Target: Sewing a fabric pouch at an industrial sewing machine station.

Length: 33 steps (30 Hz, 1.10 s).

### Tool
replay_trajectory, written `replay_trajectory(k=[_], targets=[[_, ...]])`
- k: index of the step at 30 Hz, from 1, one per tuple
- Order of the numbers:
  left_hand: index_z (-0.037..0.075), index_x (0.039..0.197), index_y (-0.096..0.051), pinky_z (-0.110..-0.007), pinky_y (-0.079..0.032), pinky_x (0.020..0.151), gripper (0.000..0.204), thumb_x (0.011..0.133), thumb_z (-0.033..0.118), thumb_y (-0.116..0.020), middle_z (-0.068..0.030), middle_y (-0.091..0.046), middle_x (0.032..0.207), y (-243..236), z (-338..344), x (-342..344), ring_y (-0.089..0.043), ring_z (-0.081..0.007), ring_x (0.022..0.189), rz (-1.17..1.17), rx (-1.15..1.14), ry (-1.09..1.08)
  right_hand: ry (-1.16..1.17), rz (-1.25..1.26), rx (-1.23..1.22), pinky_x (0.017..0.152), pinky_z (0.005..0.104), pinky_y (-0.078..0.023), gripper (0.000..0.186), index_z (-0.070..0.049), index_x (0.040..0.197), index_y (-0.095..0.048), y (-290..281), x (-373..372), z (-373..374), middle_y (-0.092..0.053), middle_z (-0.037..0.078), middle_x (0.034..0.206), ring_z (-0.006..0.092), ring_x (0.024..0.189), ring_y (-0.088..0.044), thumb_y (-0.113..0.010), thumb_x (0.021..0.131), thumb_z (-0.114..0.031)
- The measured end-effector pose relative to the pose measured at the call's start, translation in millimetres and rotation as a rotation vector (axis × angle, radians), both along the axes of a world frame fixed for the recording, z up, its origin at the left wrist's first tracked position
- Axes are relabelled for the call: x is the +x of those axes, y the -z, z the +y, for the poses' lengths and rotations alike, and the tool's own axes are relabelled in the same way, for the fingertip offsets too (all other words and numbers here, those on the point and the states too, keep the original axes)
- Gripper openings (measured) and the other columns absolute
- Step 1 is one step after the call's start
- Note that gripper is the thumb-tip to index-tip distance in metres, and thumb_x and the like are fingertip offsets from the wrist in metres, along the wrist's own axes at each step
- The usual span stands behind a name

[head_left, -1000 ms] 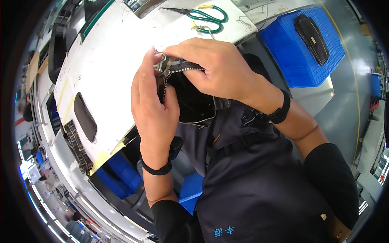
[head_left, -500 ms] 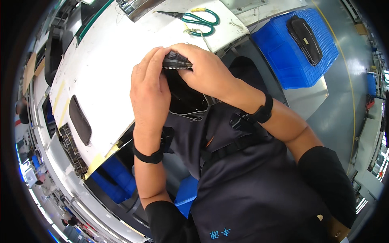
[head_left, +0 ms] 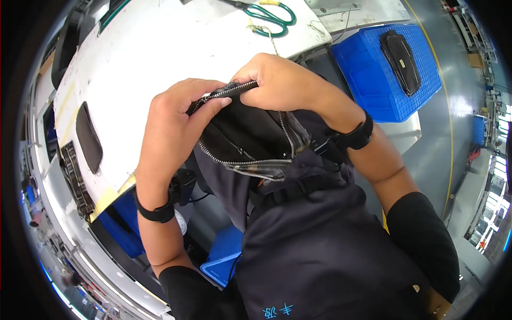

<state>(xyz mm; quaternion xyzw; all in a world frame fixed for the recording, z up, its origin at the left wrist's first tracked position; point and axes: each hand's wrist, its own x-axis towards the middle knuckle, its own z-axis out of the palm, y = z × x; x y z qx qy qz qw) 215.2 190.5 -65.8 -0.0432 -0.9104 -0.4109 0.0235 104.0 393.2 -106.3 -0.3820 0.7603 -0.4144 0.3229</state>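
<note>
Between my hands hangs a black bag point(head_left: 250, 133) with metal zipper teeth along its edges, its dark inside facing up. My left hand point(head_left: 178, 117) pinches the zippered edge on the left, thumb below and fingers above. On the other side my right hand point(head_left: 274, 85) grips the same far edge, fingers curled. The zipper point(head_left: 232, 92) stretches taut between the two grips. The bag's near edge sags in front of my dark apron point(head_left: 320, 245). Black straps circle both my wrists.
Green-handled scissors point(head_left: 269, 18) lie on the white table point(head_left: 133, 64) at the back. A dark oval piece point(head_left: 88, 137) rests at the table's left. To the right stands a blue crate point(head_left: 368, 69) with a black pouch point(head_left: 401, 61) on it. A blue bin point(head_left: 221, 256) sits below.
My hands have drawn apart, the left moving left and down. The bag has spread wider, showing more of its inside and zipper edge. The view has shifted slightly.
</note>
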Motion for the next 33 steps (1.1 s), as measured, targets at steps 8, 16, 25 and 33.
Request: replay_trajectory(k=[8,16,25,33], targets=[[0.001,0.101,-0.074,-0.024,-0.047,0.075,0.021,0.104,0.021,-0.071,0.0047,-0.068,0.085,32.0,-4.7,19.9,-0.056,-0.0034,0.082,-0.386,0.593,-0.033,-0.113,-0.102,-0.007,0.064,0.0283,-0.045,0.013,0.0,0.095,-0.074,-11.2,9.3,13.0,-0.064,0.005,0.073,0.008,0.069,-0.055,-0.068,0.086,-0.008],[0.002,0.11,-0.075,-0.023,-0.049,0.086,0.026,0.11,0.025,-0.063,0.0031,-0.073,0.099,50.0,0.9,36.6,-0.061,-0.0045,0.09,-0.546,1.005,-0.046,0.022,-0.382,-0.229,0.091,0.0263,-0.054,0.018,0.001,0.11,-0.077,-4.5,15.0,28.8,-0.077,0.003,0.102,0.0085,0.097,-0.069,-0.076,0.1,-0.014],[0.001,0.112,-0.076,-0.024,-0.052,0.085,0.026,0.11,0.024,-0.063,0.0004,-0.076,0.101,63.1,-0.5,30.0,-0.066,-0.0057,0.091,-0.658,1.157,-0.088,0.246,-0.535,-0.244,0.098,0.0256,-0.052,0.026,0.002,0.117,-0.077,11.9,29.5,25.1,-0.077,0.005,0.111,0.0095,0.107,-0.069,-0.07,0.105,-0.021],[0.001,0.112,-0.076,-0.023,-0.052,0.085,0.026,0.109,0.024,-0.065,0.001,-0.076,0.101,67.0,3.9,29.1,-0.066,-0.0047,0.091,-0.668,1.17,-0.09,0.306,-0.662,-0.2,0.099,0.0265,-0.052,0.026,0.002,0.12,-0.076,23.9,29.9,26.4,-0.077,0.006,0.112,0.0107,0.108,-0.069,-0.068,0.106,-0.019]])
